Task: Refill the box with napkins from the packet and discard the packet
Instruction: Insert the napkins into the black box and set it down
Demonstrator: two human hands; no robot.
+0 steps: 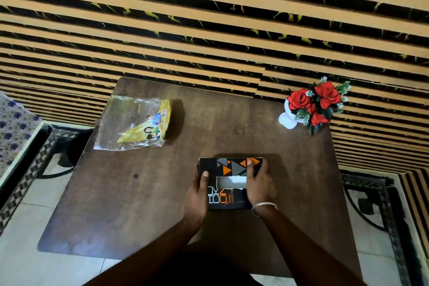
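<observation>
A black napkin box (228, 168) with orange and grey triangles lies flat on the dark wooden table (144, 204), near its front middle. White napkin shows through the rectangular slot in its top. My left hand (198, 195) grips the box's left side, thumb on top. My right hand (258, 183), with a metal bangle at the wrist, grips the right side, fingers across the top. The clear plastic packet (132, 123) with a yellow printed part lies flat and looks empty at the table's far left, well apart from both hands.
A white vase of red artificial roses (311, 105) stands at the table's far right corner. A striped orange and black seat back rises behind the table. A patterned cushion (14, 127) and a dark metal frame sit to the left, over a tiled floor.
</observation>
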